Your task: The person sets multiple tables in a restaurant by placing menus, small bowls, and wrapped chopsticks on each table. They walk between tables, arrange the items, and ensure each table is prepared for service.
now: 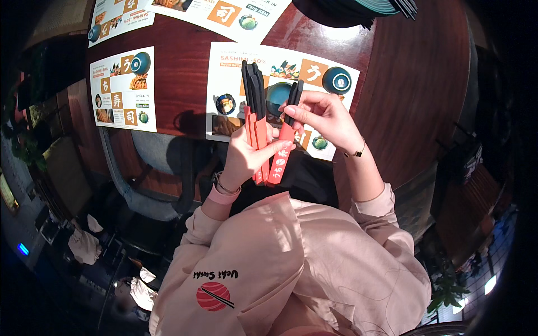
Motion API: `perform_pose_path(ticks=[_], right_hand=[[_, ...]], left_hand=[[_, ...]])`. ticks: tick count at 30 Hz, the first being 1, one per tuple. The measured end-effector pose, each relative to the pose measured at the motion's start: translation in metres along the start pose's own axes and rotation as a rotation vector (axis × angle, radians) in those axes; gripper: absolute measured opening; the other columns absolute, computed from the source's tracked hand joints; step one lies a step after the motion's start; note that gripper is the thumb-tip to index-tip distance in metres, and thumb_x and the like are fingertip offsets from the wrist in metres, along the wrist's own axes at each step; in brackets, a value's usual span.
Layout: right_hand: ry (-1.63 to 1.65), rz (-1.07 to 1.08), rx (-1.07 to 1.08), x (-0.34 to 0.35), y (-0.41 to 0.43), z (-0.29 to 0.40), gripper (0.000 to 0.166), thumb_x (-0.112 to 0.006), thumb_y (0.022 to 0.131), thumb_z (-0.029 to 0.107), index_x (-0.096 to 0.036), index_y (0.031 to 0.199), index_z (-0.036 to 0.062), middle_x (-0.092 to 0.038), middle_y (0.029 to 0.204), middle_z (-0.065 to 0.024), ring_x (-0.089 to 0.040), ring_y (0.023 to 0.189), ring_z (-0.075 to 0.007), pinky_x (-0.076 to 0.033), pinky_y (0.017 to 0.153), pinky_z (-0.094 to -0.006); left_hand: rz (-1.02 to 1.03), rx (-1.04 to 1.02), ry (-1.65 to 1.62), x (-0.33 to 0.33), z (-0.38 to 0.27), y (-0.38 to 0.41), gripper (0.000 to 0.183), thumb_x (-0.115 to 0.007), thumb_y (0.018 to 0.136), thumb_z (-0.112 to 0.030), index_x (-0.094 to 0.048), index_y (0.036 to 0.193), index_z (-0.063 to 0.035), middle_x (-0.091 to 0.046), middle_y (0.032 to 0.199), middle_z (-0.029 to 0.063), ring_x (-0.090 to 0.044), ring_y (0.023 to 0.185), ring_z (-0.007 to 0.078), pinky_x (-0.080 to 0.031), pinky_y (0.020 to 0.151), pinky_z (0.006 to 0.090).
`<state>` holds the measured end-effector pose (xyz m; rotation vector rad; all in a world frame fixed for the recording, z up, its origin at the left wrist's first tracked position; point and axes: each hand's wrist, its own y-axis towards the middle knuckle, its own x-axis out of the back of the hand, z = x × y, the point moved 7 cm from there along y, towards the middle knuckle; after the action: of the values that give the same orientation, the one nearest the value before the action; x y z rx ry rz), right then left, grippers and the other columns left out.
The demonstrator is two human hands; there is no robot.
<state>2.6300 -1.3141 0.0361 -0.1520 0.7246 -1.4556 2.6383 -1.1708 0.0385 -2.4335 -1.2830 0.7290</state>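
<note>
Several pairs of black chopsticks (255, 94) in red paper sleeves (260, 136) are bunched in my left hand (243, 157). Its thumb also presses on one separate red paper sleeve (282, 161), which bears white writing and slants to the right of the bunch. From the top of that sleeve stick black chopsticks (296, 92). My right hand (325, 115) pinches them near the sleeve's mouth, with thumb and fingertips. Both hands are above a printed paper placemat (225, 80) at the table's near edge; they hide part of its pictures.
More printed placemats (122, 84) lie on the dark red wooden table (180, 80). At the far right stands a dark container (332, 14) with teal dishes and thin black sticks. A chair (122, 180) is at the near left edge. People (84, 243) are in the left background.
</note>
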Motion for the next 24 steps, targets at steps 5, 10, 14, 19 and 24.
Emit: perform_pose_path(ticks=[5, 10, 14, 19, 24], right_hand=[[-0.016, -0.151, 0.132, 0.014, 0.001, 0.019, 0.023, -0.064, 0.081, 0.014, -0.061, 0.099, 0.0006, -0.06, 0.075, 0.0008, -0.053, 0.063, -0.0028, -0.044, 0.058, -0.0169], [-0.144, -0.102, 0.151, 0.018, 0.006, 0.03, 0.018, -0.061, 0.083, 0.011, -0.063, 0.096, -0.0005, -0.062, 0.081, -0.0023, -0.053, 0.064, -0.0047, -0.045, 0.059, -0.0181], [-0.132, -0.003, 0.104, 0.014, 0.007, 0.03, 0.018, -0.058, 0.084, 0.009, -0.063, 0.1, -0.0004, -0.061, 0.08, -0.0033, -0.054, 0.064, -0.0053, -0.046, 0.06, -0.0193], [-0.114, 0.014, 0.104, 0.011, 0.008, 0.023, 0.026, -0.059, 0.084, 0.008, -0.06, 0.109, 0.001, -0.06, 0.076, -0.0021, -0.056, 0.066, -0.0057, -0.048, 0.063, -0.0208], [-0.068, 0.009, 0.021, 0.008, 0.006, 0.011, 0.03, -0.061, 0.082, 0.007, -0.055, 0.109, -0.0032, -0.061, 0.076, -0.0025, -0.058, 0.069, -0.0068, -0.049, 0.064, -0.0213]], left_hand=[[0.001, -0.036, 0.124, 0.004, -0.003, -0.001, 0.022, -0.068, 0.073, 0.001, -0.046, 0.076, -0.0002, -0.061, 0.075, 0.0096, -0.062, 0.071, 0.0143, -0.052, 0.065, 0.0274], [0.002, -0.022, 0.154, 0.002, -0.001, -0.004, 0.021, -0.069, 0.072, 0.001, -0.048, 0.075, 0.0001, -0.061, 0.075, 0.0089, -0.062, 0.069, 0.0144, -0.052, 0.064, 0.027], [0.022, 0.017, 0.046, 0.0, 0.001, -0.005, 0.021, -0.069, 0.072, 0.002, -0.048, 0.075, 0.0003, -0.06, 0.073, 0.0079, -0.062, 0.069, 0.0143, -0.052, 0.064, 0.0267], [0.022, -0.007, 0.124, 0.003, -0.004, -0.005, 0.022, -0.068, 0.073, 0.003, -0.047, 0.074, 0.0002, -0.058, 0.072, 0.0076, -0.063, 0.071, 0.016, -0.053, 0.064, 0.0274], [-0.01, 0.014, -0.009, 0.008, 0.009, -0.006, 0.021, -0.068, 0.073, 0.003, -0.047, 0.074, 0.0007, -0.058, 0.074, 0.0089, -0.063, 0.072, 0.0165, -0.053, 0.064, 0.028]])
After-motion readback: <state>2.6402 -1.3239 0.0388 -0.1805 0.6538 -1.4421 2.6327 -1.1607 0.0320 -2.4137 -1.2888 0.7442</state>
